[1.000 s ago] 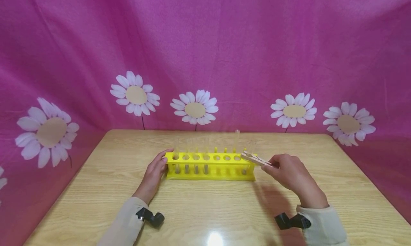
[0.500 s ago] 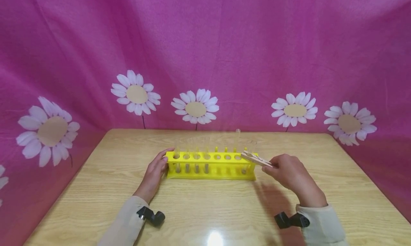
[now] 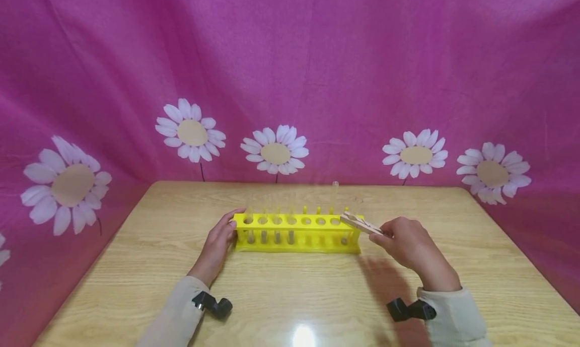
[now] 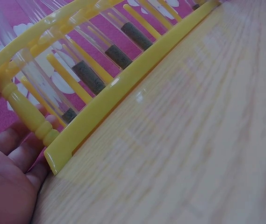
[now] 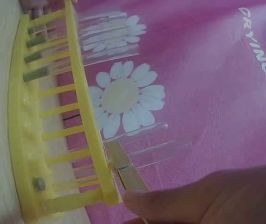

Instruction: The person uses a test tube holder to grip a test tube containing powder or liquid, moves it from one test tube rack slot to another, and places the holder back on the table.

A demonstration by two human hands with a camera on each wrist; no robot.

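Note:
A yellow test tube rack [image 3: 299,248] stands on the table in the head view. My left hand [image 3: 215,245] holds its left end, with fingers behind the end post [image 4: 25,107] in the left wrist view. Several clear test tubes [image 4: 88,77] with dark grey contents stand in the left holes. Between the thumb and fingers of my right hand [image 3: 412,249] is a wooden clothespin [image 3: 361,223]. The clothespin's tip meets the test tube [image 5: 161,154] in the rightmost hole, which has a little dark matter [image 5: 39,184] at its bottom. Some right fingers are hidden.
Another clear tube [image 3: 334,193] stands up at the rack's back right, beside short yellow pegs [image 3: 305,210]. The wooden table [image 3: 290,291] reaches back to a pink cloth [image 3: 344,75] with white flowers. Black camera mounts [image 3: 410,310] sit on both sleeves.

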